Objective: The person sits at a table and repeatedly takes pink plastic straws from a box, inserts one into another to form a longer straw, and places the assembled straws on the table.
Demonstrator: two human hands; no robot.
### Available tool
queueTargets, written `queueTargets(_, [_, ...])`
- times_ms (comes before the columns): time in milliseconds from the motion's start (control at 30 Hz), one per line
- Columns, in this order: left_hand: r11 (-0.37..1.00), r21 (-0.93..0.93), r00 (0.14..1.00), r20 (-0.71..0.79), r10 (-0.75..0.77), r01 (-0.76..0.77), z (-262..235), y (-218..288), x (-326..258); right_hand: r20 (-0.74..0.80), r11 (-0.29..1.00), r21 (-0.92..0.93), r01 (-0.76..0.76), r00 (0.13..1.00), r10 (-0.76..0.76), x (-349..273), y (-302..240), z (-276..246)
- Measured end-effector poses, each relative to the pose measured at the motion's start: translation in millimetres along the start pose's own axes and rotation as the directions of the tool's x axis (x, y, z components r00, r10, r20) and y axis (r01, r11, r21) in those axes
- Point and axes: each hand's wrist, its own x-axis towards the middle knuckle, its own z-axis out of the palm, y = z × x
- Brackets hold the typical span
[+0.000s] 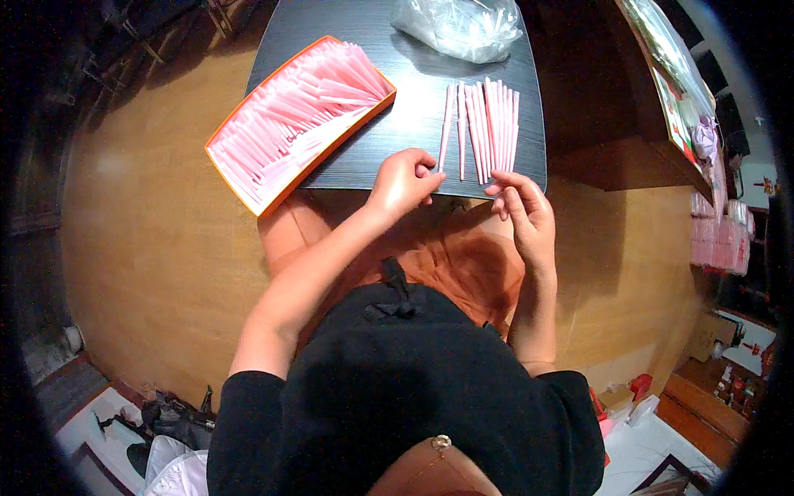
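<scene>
Several slim pink sticks (490, 124) lie side by side on the dark table, pointing away from me. Set apart at the row's left is one pink stick (447, 128), its near end at the thumb and fingertips of my left hand (404, 181). That hand is closed, with curled fingers. At the near ends of the row, my right hand (528, 213) has its fingers apart and its index finger close to the sticks; I see nothing held in it. To the left, an orange-edged box (331, 151) is packed with many more pink sticks, lying slantwise.
The dark wood-grained table (331, 21) ends just before my lap. A clear plastic bag (463, 31) rests at its far right. Beyond the table's right side stands a brown wooden cabinet (641, 161), and pink packages (718, 240) hang farther right.
</scene>
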Motion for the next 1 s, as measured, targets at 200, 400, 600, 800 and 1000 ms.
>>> queueTargets(200, [0.945, 0.313, 0.993, -0.037, 0.112, -0.095, 0.2, 9.8, -1.5, -0.062, 0.969, -0.246, 0.035, 0.997, -0.052, 20.2, -3.1, 1.4])
queueTargets(400, [0.764, 0.620, 0.952, -0.086, 0.294, -0.180, 10.3, 9.0, -2.8, 0.059, 0.641, -0.707, 0.298, 0.928, -0.367, 80.4, -2.2, -0.7])
queueTargets(600, [0.785, 0.584, 0.952, -0.066, 0.299, -0.206, 6.3, 2.7, -2.3, 0.308, 0.292, -0.831, 0.473, 0.830, -0.465, 158.0, 19.2, 8.0])
queueTargets(800, [0.759, 0.620, 0.956, -0.050, 0.290, -0.198, 5.7, 1.5, -0.6, 0.388, 0.216, -0.839, 0.499, 0.828, -0.405, 198.9, 33.4, 11.2])
queueTargets(1000, [0.792, 0.584, 0.962, -0.066, 0.266, -0.178, 3.6, 3.1, -0.5, 0.379, 0.264, -0.832, 0.488, 0.847, -0.373, 198.2, 30.6, 17.9])
